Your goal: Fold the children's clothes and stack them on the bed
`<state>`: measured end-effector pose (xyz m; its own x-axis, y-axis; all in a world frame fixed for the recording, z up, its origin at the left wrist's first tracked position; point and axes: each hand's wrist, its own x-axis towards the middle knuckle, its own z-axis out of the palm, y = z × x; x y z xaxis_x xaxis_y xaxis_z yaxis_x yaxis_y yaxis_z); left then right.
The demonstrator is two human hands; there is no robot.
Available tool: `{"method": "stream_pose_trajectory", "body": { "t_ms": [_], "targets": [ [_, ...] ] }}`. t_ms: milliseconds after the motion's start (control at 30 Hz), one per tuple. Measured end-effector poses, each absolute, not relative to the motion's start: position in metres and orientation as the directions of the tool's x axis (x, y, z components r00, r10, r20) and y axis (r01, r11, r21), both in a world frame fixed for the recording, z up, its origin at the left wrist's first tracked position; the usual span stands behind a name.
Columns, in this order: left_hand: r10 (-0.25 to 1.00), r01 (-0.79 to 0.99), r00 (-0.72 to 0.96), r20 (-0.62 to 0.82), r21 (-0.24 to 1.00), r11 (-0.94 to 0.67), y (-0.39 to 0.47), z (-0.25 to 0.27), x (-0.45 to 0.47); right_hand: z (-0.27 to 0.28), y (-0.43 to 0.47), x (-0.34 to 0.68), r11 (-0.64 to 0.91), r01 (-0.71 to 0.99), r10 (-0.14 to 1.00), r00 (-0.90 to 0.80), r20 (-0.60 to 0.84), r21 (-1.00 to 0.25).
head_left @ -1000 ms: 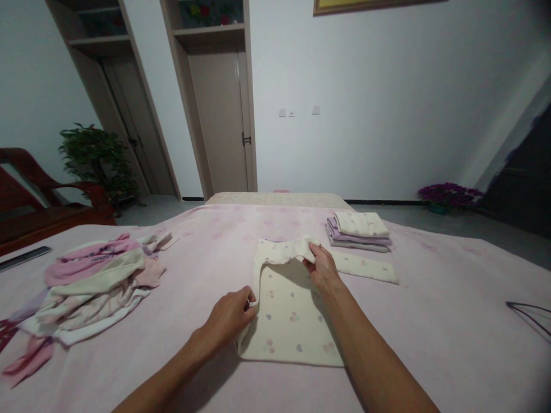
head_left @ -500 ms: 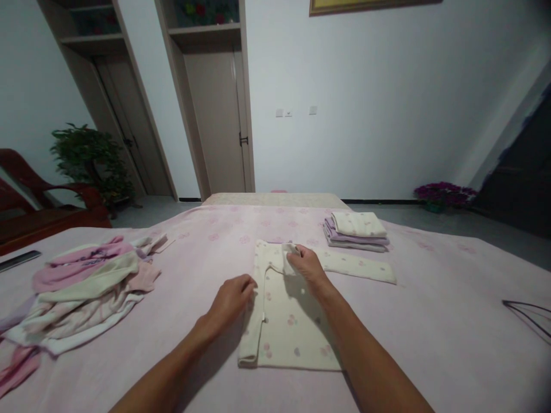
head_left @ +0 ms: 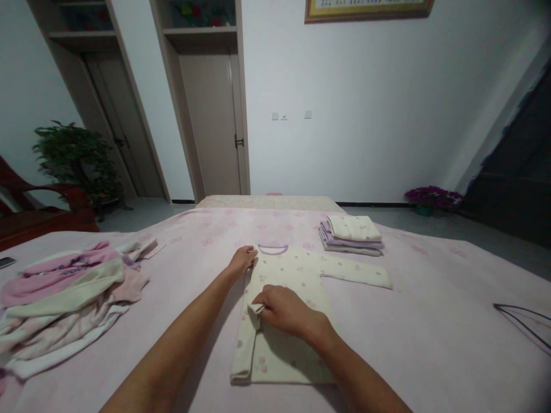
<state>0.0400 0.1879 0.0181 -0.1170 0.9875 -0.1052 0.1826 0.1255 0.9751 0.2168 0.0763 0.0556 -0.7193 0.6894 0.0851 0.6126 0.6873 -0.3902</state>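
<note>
A cream long-sleeved shirt (head_left: 293, 269) with small pastel prints and a lilac neckline lies flat in front of me. Its left side is folded inward, while the right sleeve (head_left: 357, 272) stretches out sideways. My left hand (head_left: 243, 260) is closed at the shirt's upper left shoulder edge, fingertips on the fabric. Lower down, my right hand (head_left: 284, 310) pinches the cuff end of the folded left sleeve (head_left: 256, 308) over the shirt's front. My right forearm hides the shirt's lower right part.
Behind the shirt to the right is a stack of folded clothes (head_left: 353, 235). A loose heap of garments (head_left: 73, 292) lies at the left, near a phone (head_left: 6, 262). A dark thin-framed object (head_left: 516, 315) rests at the right on the pink cover (head_left: 430, 344).
My right hand has brought the sleeve end down from near the collar to the shirt's lower left. My left hand has moved up to the shoulder. The neckline now shows.
</note>
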Motion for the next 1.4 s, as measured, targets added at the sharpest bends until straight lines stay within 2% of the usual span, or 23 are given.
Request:
{"method": "stream_pose_trajectory", "body": {
  "t_ms": [267, 467, 900, 1100, 1300, 1400],
  "targets": [
    [0.956, 0.542, -0.287, -0.063, 0.812, 0.216, 0.215, 0.014, 0.032, 0.045, 0.063, 0.219, 0.754, 0.6, 0.641, -0.761, 0.101, -0.268],
    [0.947, 0.697, -0.319, -0.03, 0.67, 0.256, 0.226, 0.006, 0.027, 0.031, 0.06, 0.222, 0.763, 0.587, 0.636, -0.757, 0.151, -0.271],
    [0.958, 0.826, -0.288, 0.001, 0.506, 0.248, 0.239, -0.006, 0.025, 0.006, 0.06, 0.216, 0.791, 0.522, 0.608, -0.729, 0.315, -0.32],
    [0.967, 0.859, -0.253, 0.014, 0.462, 0.219, 0.241, -0.01, 0.021, 0.007, 0.053, 0.209, 0.752, 0.554, 0.657, -0.675, 0.336, -0.358],
    [0.964, 0.887, -0.264, 0.046, 0.404, 0.224, 0.242, -0.018, 0.024, 0.002, 0.044, 0.207, 0.74, 0.597, 0.672, -0.675, 0.305, -0.31],
    [0.964, 0.895, -0.258, 0.057, 0.39, 0.216, 0.242, -0.02, 0.024, 0.001, 0.041, 0.21, 0.768, 0.59, 0.641, -0.704, 0.307, -0.249]
  ]
}}
